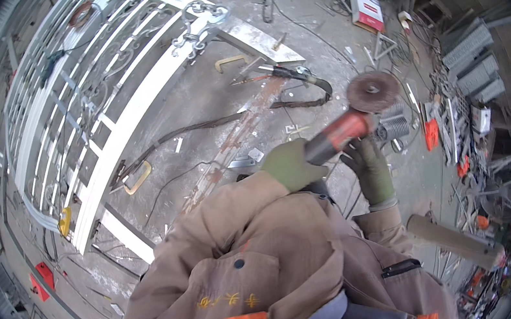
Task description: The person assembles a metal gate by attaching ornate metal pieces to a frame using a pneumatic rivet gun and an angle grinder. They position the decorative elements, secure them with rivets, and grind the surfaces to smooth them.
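Note:
My left hand, in a green glove, is closed around the dark rear body of an angle grinder. The grinder has a red front part and points up and to the right. Its round brown disc looks blurred. Close below the red head is my right hand, gloved the same way, with dark-tipped fingers slightly apart. Its fingertips reach the tool's edge; whether they touch it cannot be made out. To the left lies a large white metal gate frame with bars and scrollwork.
Chain lies over the frame's corner. Yellow C-shaped clamps, cables and a rusty flat strip lie on the floor. At right are metal scraps, a red-and-white box and a brown cylinder.

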The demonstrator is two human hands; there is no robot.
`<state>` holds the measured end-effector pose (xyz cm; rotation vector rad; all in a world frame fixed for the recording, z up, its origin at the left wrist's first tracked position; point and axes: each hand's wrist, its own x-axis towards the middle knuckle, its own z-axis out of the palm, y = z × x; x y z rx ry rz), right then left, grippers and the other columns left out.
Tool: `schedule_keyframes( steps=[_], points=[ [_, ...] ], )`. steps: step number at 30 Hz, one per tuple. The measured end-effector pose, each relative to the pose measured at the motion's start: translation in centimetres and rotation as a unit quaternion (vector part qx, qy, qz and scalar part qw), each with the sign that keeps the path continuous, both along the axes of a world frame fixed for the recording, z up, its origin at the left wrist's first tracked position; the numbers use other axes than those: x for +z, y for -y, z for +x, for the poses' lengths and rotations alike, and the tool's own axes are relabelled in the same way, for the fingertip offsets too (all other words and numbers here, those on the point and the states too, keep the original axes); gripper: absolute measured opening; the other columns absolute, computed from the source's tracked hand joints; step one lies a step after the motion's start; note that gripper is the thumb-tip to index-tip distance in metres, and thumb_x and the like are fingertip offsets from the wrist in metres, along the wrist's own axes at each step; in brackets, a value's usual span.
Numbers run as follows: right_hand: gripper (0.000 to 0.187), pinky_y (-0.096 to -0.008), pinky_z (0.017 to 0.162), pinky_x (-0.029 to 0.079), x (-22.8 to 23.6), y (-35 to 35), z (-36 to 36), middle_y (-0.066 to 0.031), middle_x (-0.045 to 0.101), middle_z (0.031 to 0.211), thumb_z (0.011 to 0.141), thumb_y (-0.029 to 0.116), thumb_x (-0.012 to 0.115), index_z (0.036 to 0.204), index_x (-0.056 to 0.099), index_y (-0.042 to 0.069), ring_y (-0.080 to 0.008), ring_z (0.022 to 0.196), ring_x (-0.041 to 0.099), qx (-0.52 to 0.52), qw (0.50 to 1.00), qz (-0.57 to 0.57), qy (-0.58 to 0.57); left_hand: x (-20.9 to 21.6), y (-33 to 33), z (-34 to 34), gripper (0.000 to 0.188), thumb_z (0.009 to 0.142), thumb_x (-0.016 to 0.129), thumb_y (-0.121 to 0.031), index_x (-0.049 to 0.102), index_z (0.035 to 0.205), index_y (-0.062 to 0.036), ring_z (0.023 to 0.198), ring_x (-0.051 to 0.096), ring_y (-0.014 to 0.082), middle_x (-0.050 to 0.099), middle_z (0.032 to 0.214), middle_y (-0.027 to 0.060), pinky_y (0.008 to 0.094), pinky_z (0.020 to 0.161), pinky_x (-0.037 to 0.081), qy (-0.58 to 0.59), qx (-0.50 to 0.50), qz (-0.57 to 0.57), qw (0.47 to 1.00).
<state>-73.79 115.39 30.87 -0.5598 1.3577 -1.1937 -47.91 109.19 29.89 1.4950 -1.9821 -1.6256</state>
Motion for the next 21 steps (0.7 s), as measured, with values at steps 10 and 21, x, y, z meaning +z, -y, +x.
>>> schedule_keyframes(
  steps=[10, 21],
  points=[
    [0.046, -0.0505, 0.107, 0.065, -4.9, 11.7, -12.0, -0.0117, 0.076, 0.127, 0.109, 0.038, 0.084, 0.138, 0.068, 0.006, -0.0320, 0.114, 0.076, -0.185, 0.951, -0.063, 0.239, -1.1, 7.8, -14.6, 0.071, 0.093, 0.082, -0.057, 0.070, 0.148, -0.0133, 0.105, 0.082, 0.0464, 0.084, 0.116, 0.0249, 0.0566, 0.097, 0.064, -0.062, -0.067, -0.084, 0.992],
    [0.059, -0.0420, 0.093, 0.064, -3.4, 30.4, -43.1, -0.0120, 0.075, 0.129, 0.113, 0.054, 0.077, 0.148, 0.065, 0.008, -0.0251, 0.106, 0.075, -0.058, 0.978, -0.114, 0.164, -8.9, 19.2, -17.7, 0.021, 0.110, 0.066, -0.029, 0.073, 0.128, -0.0201, 0.080, 0.079, 0.0446, 0.082, 0.093, 0.0160, 0.0589, 0.073, 0.060, 0.313, 0.183, -0.303, 0.881]
  ],
)
